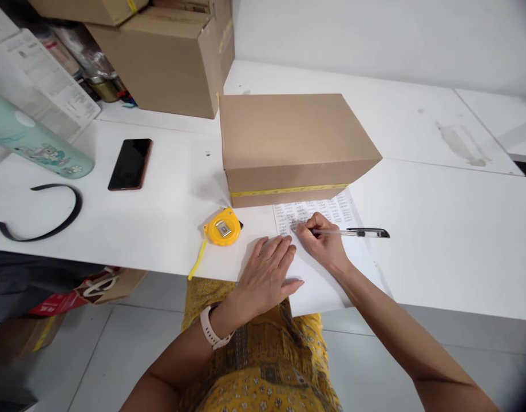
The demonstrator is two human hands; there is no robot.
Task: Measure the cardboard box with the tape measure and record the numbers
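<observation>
My right hand grips a pen, its writing end down on a sheet of paper. Small handwriting in columns covers the upper part of that sheet, and its far edge is hidden by a closed cardboard box. Fingers stretched out, my left hand lies flat at the paper's left edge, holding nothing. Just beyond it on the table sits a yellow tape measure with a yellow strap hanging to the table edge. A yellow measuring strip runs along the box's near side.
At the left lie a black phone, a dark curved band and a mint green bottle. More cardboard boxes stand at the back left. The white table ends just in front of my body.
</observation>
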